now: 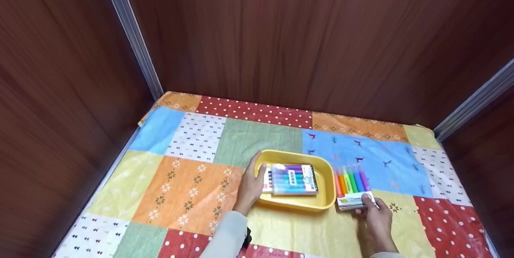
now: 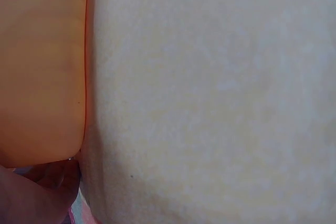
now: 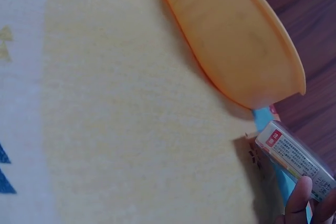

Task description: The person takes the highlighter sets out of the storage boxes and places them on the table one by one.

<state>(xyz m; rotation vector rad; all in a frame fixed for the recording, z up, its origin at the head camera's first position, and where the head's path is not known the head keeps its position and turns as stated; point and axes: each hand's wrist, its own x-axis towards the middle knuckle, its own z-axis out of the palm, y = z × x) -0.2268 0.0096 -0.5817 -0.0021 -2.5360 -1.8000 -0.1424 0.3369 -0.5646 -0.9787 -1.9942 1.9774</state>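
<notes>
A yellow plastic basket [image 1: 327,177] stands on the patterned cloth. My left hand [image 1: 249,187] grips its left end, the thumb over the rim and the fingers along the outer wall. Inside lie two overlapping packs; the upper pack of pens [image 1: 290,179] has purple, teal and blue barrels in a clear sleeve. Just right of the basket, my right hand [image 1: 377,216] pinches the white lower end of a pack of highlighters [image 1: 353,185], coloured from pink through green to purple. In the right wrist view, the printed end of the pack [image 3: 294,156] shows beside the basket wall [image 3: 236,40].
A patchwork-print cloth [image 1: 180,194] covers the table. Brown wood-grain panels [image 1: 257,41] rise behind and at both sides, with grey metal strips [image 1: 134,33] at the corners.
</notes>
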